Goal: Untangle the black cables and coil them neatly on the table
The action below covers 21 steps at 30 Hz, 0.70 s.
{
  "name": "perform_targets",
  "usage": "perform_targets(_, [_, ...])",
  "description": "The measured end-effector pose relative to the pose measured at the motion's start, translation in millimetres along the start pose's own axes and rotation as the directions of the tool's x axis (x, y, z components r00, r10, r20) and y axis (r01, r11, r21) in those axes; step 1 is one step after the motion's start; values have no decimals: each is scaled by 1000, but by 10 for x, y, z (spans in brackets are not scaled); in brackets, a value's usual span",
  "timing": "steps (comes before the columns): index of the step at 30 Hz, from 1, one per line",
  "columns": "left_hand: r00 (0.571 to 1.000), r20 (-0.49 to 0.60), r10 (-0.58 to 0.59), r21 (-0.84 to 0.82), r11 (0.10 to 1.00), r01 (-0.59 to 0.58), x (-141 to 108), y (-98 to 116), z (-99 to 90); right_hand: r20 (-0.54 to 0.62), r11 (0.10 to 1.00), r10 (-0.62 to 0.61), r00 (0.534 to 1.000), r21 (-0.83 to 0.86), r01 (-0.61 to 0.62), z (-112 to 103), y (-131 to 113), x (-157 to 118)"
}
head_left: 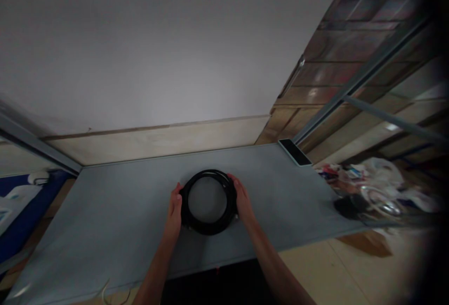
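A coil of black cable (pixel 209 228) lies on or just above the grey tabletop, wound into a round ring of several turns. My left hand (pixel 174 207) is closed against the ring's left side, thumb toward the top. On the opposite side my right hand (pixel 242 198) grips the ring, its fingers partly hidden behind the cable. A small metallic-looking end (pixel 236 216) pokes out by the right wrist. Bare grey surface shows through the middle of the ring.
A phone-like dark slab with a pale rim (pixel 294 152) lies at the table's (pixel 115 211) back right corner. Near the right edge are a black object (pixel 351 206) and plastic bags (pixel 379 174). Metal posts (pixel 361 78) stand at both sides; a white wall (pixel 168 61) rises behind.
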<state>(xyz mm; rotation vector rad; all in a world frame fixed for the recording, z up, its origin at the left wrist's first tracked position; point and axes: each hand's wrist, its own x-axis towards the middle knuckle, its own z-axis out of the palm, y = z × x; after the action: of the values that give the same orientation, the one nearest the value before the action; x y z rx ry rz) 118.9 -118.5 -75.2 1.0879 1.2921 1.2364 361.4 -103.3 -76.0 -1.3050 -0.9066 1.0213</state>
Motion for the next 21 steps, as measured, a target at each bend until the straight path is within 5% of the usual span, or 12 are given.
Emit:
perform_targets(4, [999,-22,-27,-48,999,26,24,-1,-20,11,996,17,1000,-91,-16,40,55,-4])
perform_targets(10, [997,-60,40,134,990,-31,146,72,-209,92,971,-62,994,-224,82,-117,134,130])
perform_targets(16, [990,-36,133,351,930,-112,761,114,-342,-56,930,-236,970,-304,208,-173,68,1037])
perform_targets(21, [970,61,236,401,884,-240,1552,244,-149,-2,852,-366,931,-403,334,95,-70,1865])
